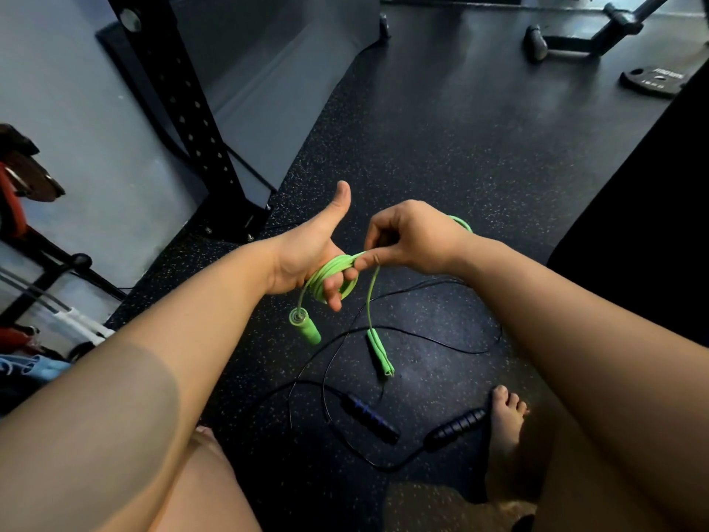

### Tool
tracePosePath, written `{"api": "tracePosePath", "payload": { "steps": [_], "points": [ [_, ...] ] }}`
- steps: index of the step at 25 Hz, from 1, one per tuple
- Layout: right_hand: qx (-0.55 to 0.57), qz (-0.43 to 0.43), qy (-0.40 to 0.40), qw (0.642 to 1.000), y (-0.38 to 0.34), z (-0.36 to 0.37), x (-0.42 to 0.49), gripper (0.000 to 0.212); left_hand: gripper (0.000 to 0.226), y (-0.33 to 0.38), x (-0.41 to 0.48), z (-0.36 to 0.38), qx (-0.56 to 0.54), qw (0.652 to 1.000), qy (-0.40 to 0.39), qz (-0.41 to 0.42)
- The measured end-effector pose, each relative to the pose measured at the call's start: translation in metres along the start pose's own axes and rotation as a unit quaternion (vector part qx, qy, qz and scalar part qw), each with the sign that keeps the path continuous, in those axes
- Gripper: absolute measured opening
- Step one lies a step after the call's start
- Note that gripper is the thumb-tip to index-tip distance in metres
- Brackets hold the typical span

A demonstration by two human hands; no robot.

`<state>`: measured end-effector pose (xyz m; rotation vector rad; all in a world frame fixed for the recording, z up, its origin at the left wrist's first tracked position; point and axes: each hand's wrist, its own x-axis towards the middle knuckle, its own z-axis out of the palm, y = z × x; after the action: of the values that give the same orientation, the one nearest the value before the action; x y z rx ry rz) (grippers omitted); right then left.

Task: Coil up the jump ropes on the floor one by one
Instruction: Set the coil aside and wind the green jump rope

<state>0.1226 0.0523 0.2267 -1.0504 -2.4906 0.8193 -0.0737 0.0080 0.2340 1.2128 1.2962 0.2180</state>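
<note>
The thin green plastic jump rope is looped round the left hand's curled fingers, pinched by the right hand; its short tail needs tucking next.

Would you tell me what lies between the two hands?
Head view: the green jump rope, coiled round the left hand and pinched by the right hand.

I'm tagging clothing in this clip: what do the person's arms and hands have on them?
Nothing: no sleeves reach the bare left forearm or right forearm; the left hand and right hand show no gloves, rings, watch or bands.
</note>
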Motion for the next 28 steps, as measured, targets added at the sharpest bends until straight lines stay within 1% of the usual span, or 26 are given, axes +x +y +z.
{"api": "tracePosePath", "payload": {
  "steps": [4,8,10,12,14,17,20,23,25,28],
  "points": [
    [-0.032,-0.022,0.014,0.999,0.005,0.004,0.003,0.020,0.109,0.001,-0.004,-0.003,-0.055,0.998,-0.011,0.003],
    [-0.126,-0.097,0.045,0.986,0.017,0.009,0.008,0.020,0.107,0.005,-0.008,-0.002,-0.092,0.996,-0.009,0.014],
    [-0.172,-0.080,0.043,0.981,0.026,0.012,0.009,0.020,0.105,0.007,-0.010,-0.002,-0.113,0.993,0.001,0.024],
    [-0.204,-0.023,0.020,0.978,0.035,0.017,0.009,0.028,0.104,0.006,-0.009,-0.004,-0.116,0.993,0.018,0.029],
    [-0.186,0.027,0.005,0.982,0.039,0.024,0.009,0.039,0.102,0.002,-0.007,-0.006,-0.105,0.993,0.044,0.027],
    [-0.156,0.052,0.023,0.986,0.041,0.027,0.009,0.043,0.101,-0.004,-0.002,-0.009,-0.096,0.991,0.090,0.014],
    [-0.141,0.040,0.090,0.985,0.042,0.022,0.008,0.039,0.102,-0.005,-0.002,-0.012,-0.098,0.989,0.108,0.008],
    [-0.092,0.040,0.173,0.980,0.037,0.021,0.007,0.039,0.102,-0.006,-0.002,-0.013,-0.089,0.990,0.108,0.006],
    [-0.058,0.045,0.200,0.977,0.033,0.022,0.007,0.042,0.100,-0.007,-0.002,-0.013,-0.087,0.990,0.110,0.006],
    [-0.013,0.081,0.211,0.974,0.032,0.022,0.005,0.043,0.099,-0.008,-0.001,-0.013,-0.088,0.989,0.117,0.000]
  ]
}}
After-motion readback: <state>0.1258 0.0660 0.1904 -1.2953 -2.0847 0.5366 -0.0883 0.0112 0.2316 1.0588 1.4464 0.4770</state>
